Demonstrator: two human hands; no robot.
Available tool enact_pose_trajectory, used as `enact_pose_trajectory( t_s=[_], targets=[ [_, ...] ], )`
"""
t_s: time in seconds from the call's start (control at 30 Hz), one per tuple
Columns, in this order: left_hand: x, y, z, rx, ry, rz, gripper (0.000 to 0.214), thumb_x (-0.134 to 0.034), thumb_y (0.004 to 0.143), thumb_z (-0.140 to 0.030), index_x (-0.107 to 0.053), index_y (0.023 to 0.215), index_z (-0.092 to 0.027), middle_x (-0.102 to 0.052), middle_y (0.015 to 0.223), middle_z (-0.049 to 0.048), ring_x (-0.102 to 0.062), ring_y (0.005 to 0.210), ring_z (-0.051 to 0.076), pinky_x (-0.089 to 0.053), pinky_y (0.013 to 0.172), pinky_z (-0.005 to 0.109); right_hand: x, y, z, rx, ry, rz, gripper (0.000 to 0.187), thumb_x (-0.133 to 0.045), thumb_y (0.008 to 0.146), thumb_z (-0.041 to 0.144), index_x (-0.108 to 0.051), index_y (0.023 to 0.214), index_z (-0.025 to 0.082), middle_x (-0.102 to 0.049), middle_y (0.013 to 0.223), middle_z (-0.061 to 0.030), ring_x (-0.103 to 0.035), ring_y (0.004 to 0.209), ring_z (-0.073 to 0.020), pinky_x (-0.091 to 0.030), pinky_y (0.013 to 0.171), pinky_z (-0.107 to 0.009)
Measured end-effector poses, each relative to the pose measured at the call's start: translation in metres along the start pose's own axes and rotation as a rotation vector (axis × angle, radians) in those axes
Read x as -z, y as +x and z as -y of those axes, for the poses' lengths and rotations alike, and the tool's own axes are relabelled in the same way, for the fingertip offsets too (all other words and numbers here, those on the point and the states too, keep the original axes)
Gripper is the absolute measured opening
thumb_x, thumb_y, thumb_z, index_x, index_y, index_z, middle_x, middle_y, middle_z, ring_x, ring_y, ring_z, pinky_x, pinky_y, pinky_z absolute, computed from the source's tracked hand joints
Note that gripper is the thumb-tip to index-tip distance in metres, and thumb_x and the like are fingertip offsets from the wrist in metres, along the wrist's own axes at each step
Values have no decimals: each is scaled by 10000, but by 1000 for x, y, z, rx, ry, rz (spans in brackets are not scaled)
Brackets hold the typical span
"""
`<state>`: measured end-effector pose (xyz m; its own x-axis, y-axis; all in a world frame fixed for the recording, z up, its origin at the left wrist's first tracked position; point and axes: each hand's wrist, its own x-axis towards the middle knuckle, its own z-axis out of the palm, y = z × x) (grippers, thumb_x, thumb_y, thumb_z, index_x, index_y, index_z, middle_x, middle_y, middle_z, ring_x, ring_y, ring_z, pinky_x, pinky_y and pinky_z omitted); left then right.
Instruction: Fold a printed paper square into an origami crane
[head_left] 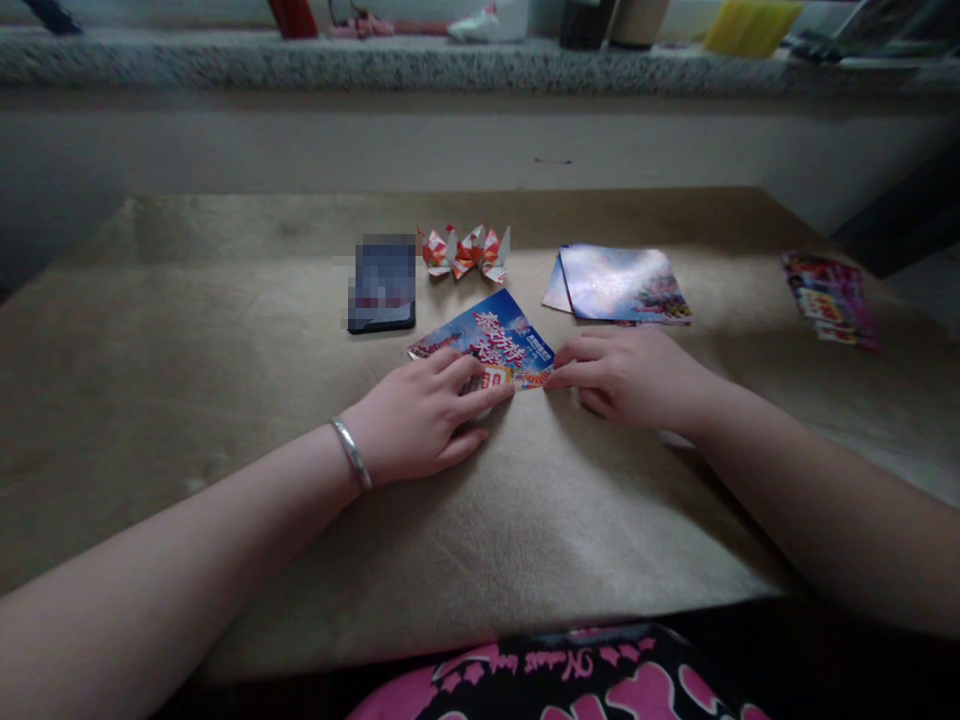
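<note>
A blue printed paper sheet [517, 345] with red-and-white lettering lies on the table, one corner pointing away from me and its near edge folded or straight. Across its lower left part rests my left hand [435, 410], fingers stretched out and the index fingertip on the near edge. My right hand [630, 375] touches the sheet's right corner with thumb and index finger close together, so the corner seems pinched. Just beyond the sheet stand several folded paper cranes [469, 252] in red, orange and white, side by side.
Left of the cranes lies a dark phone [384, 285], partly pixelated. A few glossy printed sheets [622, 283] are stacked to the right, and pink-red leaflets [831, 300] lie near the table's right edge. A granite sill [450, 65] with assorted items runs along the back wall.
</note>
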<state>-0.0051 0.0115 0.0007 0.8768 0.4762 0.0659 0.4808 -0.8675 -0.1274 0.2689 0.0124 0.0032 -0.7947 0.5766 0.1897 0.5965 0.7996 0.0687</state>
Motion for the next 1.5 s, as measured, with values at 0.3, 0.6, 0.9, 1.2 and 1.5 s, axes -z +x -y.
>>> enact_pose_trajectory(
  t_s=[0.3,0.6,0.9,1.2,1.5],
  targets=[
    [-2,0,0,-5,1,-5,482,-420,934,-419,-480,1377,-239,-560,1179,118,-502,1066,272,-439,973,429,4,-4,-6,-20,-5,42,299,-465,818,129,-730,909,232,-695,860,-29,-602,721,-143,-360,587,-264],
    [-2,-1,1,-12,-1,-17,481,-423,935,-410,-480,1379,-233,-562,1184,128,-505,1064,274,-443,961,429,7,-10,-13,-28,25,62,314,-468,816,118,-731,918,258,-723,891,-5,-628,720,-130,-363,574,-256],
    [-1,-1,1,-3,-19,-1,476,-436,928,-401,-494,1369,-231,-568,1186,124,-509,1062,274,-448,963,435,7,-12,-16,-28,21,55,334,-470,780,96,-735,916,246,-732,912,0,-658,746,-147,-392,589,-269],
    [-1,-2,1,-9,-10,-8,475,-413,938,-412,-488,1374,-238,-569,1178,115,-508,1056,263,-444,968,423,8,-14,-19,-23,51,48,337,-459,774,91,-743,854,255,-744,919,12,-671,763,-145,-412,605,-264],
    [-2,-2,2,-14,-9,-21,481,-428,932,-408,-485,1377,-236,-571,1177,120,-506,1057,267,-446,962,425,8,-15,-22,-21,68,48,345,-461,752,77,-741,853,252,-745,937,9,-676,787,-155,-428,627,-269]
  ],
)
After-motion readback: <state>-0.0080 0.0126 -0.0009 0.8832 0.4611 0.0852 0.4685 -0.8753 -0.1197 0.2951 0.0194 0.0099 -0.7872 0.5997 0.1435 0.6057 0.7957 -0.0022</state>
